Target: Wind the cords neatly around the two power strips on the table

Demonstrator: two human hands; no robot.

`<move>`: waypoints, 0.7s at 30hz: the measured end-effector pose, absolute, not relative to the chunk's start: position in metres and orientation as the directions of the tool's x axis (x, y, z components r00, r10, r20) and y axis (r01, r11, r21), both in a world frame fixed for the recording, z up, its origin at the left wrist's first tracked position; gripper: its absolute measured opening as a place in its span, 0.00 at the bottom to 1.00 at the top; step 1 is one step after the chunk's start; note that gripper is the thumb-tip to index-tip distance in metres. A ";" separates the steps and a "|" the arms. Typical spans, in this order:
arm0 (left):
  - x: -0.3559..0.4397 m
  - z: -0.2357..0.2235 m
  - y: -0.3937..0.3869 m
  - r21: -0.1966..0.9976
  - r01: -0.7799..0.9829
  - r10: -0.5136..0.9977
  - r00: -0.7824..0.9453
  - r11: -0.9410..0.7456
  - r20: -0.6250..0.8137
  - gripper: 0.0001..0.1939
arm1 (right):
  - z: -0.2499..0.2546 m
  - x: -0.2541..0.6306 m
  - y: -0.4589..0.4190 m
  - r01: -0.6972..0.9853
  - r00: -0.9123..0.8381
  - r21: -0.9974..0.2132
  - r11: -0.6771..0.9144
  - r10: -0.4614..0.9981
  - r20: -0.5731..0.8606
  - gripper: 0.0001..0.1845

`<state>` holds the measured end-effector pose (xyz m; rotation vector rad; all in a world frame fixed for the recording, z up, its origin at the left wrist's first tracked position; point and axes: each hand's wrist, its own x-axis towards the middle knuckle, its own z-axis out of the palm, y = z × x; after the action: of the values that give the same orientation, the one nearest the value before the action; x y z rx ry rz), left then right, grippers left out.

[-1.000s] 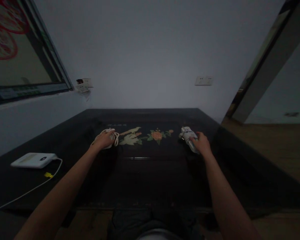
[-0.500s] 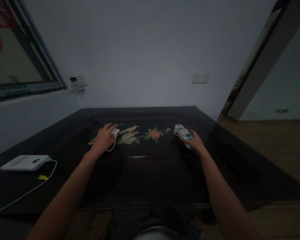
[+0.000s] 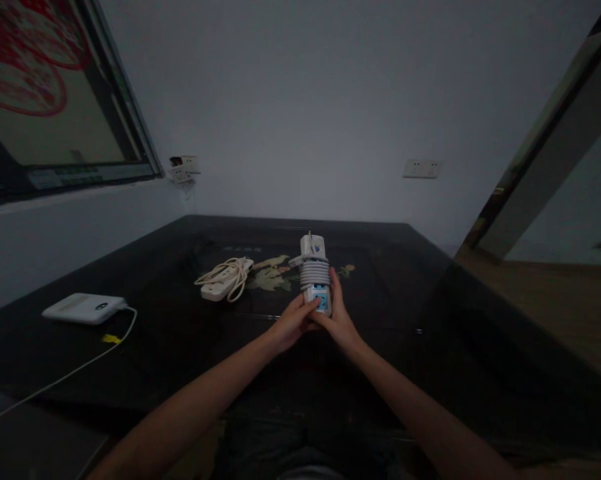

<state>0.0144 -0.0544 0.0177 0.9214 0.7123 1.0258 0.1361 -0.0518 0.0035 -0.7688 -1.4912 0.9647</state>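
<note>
Both hands hold a white power strip with blue socket faces, upright above the middle of the table. Its white cord is wound in several turns around the body. My left hand grips the lower left side, thumb across the front of the sockets. Along the lower right side is my right hand, its fingers wrapped partly behind the strip. A second white power strip lies to the left on the table, a loosely looped cord on top of it, and neither hand touches it.
A white power bank with a cable lies at the left of the dark glossy table, near a yellow tag. Wall sockets are behind, with a window at the left.
My right hand has brought the cord-wrapped power strip from the right to the middle. My left hand has left the other power strip and taken hold of this one too. The view has shifted slightly.
</note>
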 end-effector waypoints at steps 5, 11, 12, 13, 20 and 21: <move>0.002 0.011 -0.039 0.955 -0.290 0.954 0.297 0.054 0.037 0.25 | 0.012 0.159 -0.041 0.173 -0.115 -0.841 0.513 0.859 0.500 0.42; 0.000 0.005 -0.037 0.989 0.009 0.928 0.346 -0.151 0.138 0.23 | 0.048 0.202 -0.042 0.652 0.046 -0.421 0.631 0.521 0.852 0.23; 0.000 0.006 -0.038 0.984 0.046 0.916 0.374 -0.172 0.143 0.22 | 0.052 0.206 -0.043 0.691 0.002 -0.361 0.627 0.497 0.868 0.22; 0.000 0.007 -0.040 0.978 0.080 0.903 0.404 -0.194 0.146 0.22 | 0.055 0.209 -0.043 0.716 -0.051 -0.310 0.626 0.489 0.871 0.21; 0.000 0.016 -0.055 0.841 0.432 0.888 0.445 -0.327 0.116 0.21 | 0.049 0.209 -0.035 0.727 -0.302 -0.227 0.648 0.598 0.742 0.20; 0.001 0.018 -0.058 0.816 0.469 0.888 0.447 -0.338 0.111 0.21 | 0.047 0.208 -0.034 0.723 -0.294 -0.247 0.645 0.611 0.735 0.19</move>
<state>0.0005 -0.0577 0.0178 1.9699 1.1358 0.7307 0.2082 -0.0339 0.0473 -1.0412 -2.0057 -0.1654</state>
